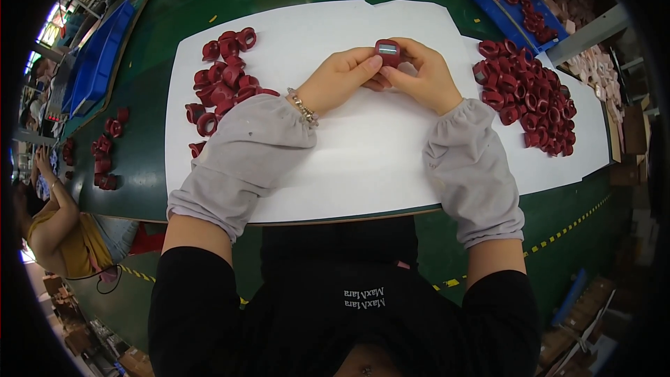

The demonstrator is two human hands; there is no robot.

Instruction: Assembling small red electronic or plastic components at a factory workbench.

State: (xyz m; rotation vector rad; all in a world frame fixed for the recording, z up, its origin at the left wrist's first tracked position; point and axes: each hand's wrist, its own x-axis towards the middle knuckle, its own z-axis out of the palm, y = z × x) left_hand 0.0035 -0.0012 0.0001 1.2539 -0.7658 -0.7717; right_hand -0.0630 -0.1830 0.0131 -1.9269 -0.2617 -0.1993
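Note:
A small dark red ring-shaped part [387,53] with a pale shiny strip on its upper face is held between both hands, above the far middle of the white sheet [349,167]. My left hand [342,77] closes on its left side, thumb against the part's edge. My right hand [423,75] grips the right side, with its thumb below and its index finger curled behind. To the left lies a loose group of similar red parts [225,91], partly hidden by my left sleeve. A denser heap of red parts [530,98] sits to the right.
A blue bin [516,17] with more red parts stands at the far right, near a metal post [590,33]. Several red parts [103,153] lie on the green table left of the sheet. Another blue bin [101,63] and a seated person [66,230] are farther left.

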